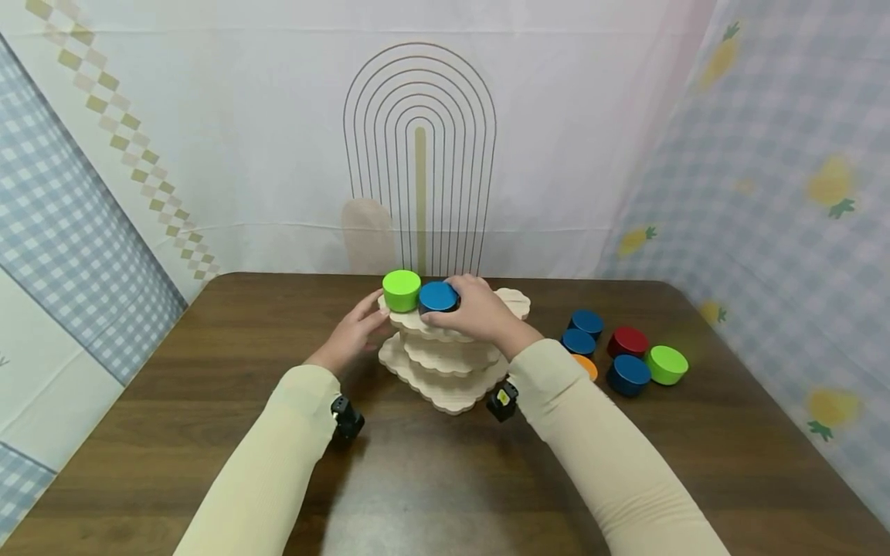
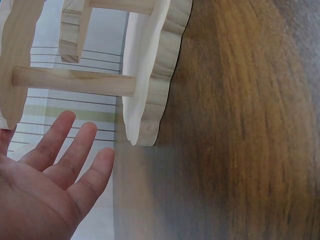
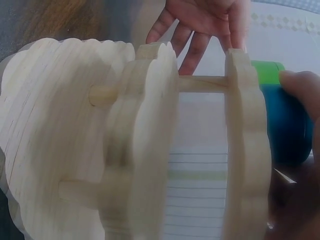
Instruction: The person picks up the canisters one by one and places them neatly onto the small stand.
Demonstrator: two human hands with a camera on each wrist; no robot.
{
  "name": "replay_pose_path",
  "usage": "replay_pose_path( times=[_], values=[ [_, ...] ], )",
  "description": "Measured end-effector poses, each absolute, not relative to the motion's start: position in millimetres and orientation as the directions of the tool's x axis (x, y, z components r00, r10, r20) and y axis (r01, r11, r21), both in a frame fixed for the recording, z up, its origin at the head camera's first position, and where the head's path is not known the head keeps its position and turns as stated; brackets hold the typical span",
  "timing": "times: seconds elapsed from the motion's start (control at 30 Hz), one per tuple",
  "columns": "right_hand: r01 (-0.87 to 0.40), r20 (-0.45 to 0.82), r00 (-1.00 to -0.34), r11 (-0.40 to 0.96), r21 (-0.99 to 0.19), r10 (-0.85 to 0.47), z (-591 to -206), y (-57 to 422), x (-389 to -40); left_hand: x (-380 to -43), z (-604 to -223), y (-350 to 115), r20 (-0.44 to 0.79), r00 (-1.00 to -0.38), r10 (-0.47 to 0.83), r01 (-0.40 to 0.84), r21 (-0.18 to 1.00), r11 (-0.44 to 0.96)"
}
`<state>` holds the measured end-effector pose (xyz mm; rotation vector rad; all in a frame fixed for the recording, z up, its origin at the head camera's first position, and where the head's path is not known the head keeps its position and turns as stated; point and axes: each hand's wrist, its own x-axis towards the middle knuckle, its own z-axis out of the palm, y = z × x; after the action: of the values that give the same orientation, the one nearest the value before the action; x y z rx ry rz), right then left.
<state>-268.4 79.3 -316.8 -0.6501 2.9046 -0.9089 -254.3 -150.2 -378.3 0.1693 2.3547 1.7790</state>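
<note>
A wooden tiered stand (image 1: 452, 386) with scalloped shelves and round pegs stands in the middle of the table. On its top shelf sits a green cylinder (image 1: 402, 291) at the left, with a blue cylinder (image 1: 438, 296) beside it. My right hand (image 1: 480, 313) grips the blue cylinder between thumb and fingers at the top shelf. At the stand's left side, my left hand (image 1: 356, 332) has its fingers spread and its thumb side at the top shelf's edge. The left wrist view shows three loosely extended fingers (image 2: 65, 165) below the shelf, holding nothing.
Right of the stand, several cylinders stand on the brown table (image 1: 208, 401): a red one (image 1: 628, 341), blue ones (image 1: 629, 375), a green one (image 1: 667, 364) and an orange one (image 1: 587, 366) partly hidden by my right sleeve. Printed cloth (image 1: 278, 139) hangs behind the table.
</note>
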Motion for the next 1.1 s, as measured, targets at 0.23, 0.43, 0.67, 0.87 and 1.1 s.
replay_pose_path(
  times=[0.23, 0.43, 0.67, 0.87, 1.1],
  values=[
    [-0.384, 0.106, -0.915, 0.764, -0.519, -0.389, -319, 80, -265, -255, -380, -151, -0.091, -0.973, 0.212, -0.03, 0.961, 0.276],
    [-0.436, 0.201, -0.9, 0.78, -0.449, -0.387, -321, 86, -254, -253, -379, -151, -0.085, -0.974, 0.208, -0.023, 0.96, 0.28],
    [-0.444, 0.274, -0.894, 0.783, -0.435, -0.354, -328, 108, -239, -253, -378, -151, -0.078, -0.974, 0.214, -0.015, 0.96, 0.279],
    [-0.481, 0.36, -0.867, 0.77, -0.419, -0.345, -331, 136, -227, -253, -378, -151, -0.078, -0.975, 0.209, -0.018, 0.962, 0.273],
    [-0.478, 0.385, -0.861, 0.786, -0.392, -0.332, -333, 174, -217, -254, -380, -151, -0.074, -0.976, 0.205, -0.017, 0.963, 0.269]
  ],
)
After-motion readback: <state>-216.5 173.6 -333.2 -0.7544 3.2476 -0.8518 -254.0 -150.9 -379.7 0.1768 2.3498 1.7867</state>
